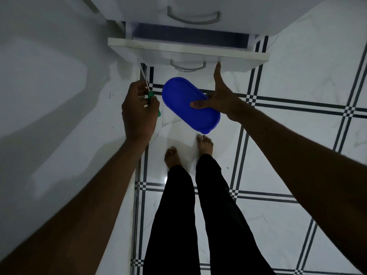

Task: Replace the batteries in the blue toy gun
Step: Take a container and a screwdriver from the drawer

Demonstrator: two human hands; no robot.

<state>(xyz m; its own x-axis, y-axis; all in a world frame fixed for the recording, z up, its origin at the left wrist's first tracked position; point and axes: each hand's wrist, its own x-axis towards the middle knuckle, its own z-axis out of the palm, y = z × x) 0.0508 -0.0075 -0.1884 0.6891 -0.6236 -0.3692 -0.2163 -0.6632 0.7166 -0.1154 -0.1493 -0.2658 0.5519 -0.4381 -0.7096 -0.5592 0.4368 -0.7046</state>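
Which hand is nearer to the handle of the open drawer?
Right. The right hand holds the blue lid, its index finger touching the drawer front just right of the handle. The left hand grips a screwdriver, lower left of the handle.

Both forearms are bare from the lower edges of the frame up to the wrists, with no sleeve showing. The left hand (139,114) and the right hand (220,98) wear no rings, watch or gloves. Black trousers (190,215) cover both legs in the lower centre, narrowing to the ankles. The feet (172,156) are bare.
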